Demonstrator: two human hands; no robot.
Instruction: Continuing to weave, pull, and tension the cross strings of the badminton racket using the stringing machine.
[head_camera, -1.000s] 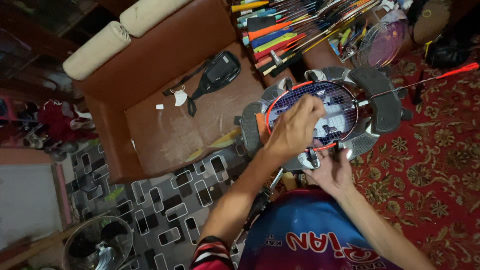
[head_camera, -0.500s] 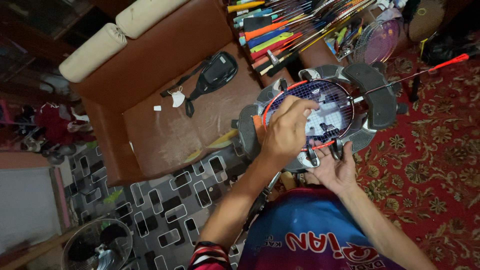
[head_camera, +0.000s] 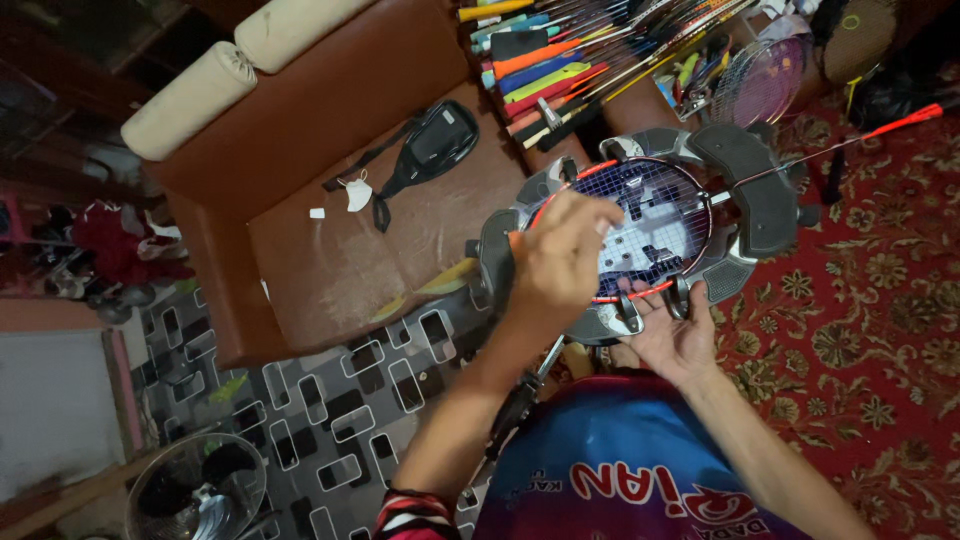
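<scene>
Hands at a racket clamped in a stringing machine, right of the brown sofa.

Left of it, a black bag (head_camera: 432, 145) lies on the sofa (head_camera: 330, 250). The left hand (head_camera: 560, 262), fingers bunched as if pinching string, hovers over the racket head (head_camera: 650, 225); the right hand (head_camera: 672, 335), fingers spread, rests at its near rim. The string bed looks largely woven, yet unfinished.

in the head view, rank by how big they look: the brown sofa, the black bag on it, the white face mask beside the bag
1. brown sofa, by far the largest
2. black bag
3. white face mask, the smallest
</scene>
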